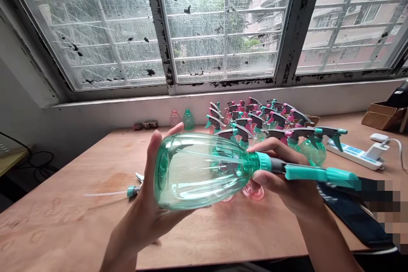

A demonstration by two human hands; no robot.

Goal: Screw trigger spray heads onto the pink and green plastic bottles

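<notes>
A clear green spray bottle [197, 174] lies sideways in the air between my hands, its trigger head pointing right. My left hand [149, 208] cradles the bottle's base, thumb and fingers around it. At the neck, my right hand [283, 182] pinches near the teal collar [264, 162] with thumb and fingers. The teal trigger [306, 173] sticks out past the right hand. A loose spray head [132, 191] with a white dip tube lies on the table behind my left wrist. Pink bottle bases show partly beneath the held bottle.
Several assembled spray bottles [255, 119] with pink and teal heads crowd the back of the wooden table [63, 208]. Two headless bottles, one pink [174, 119] and one green [188, 120], stand by the wall. A power strip [357, 155], dark phone [353, 212] and cardboard box [384, 115] are at right.
</notes>
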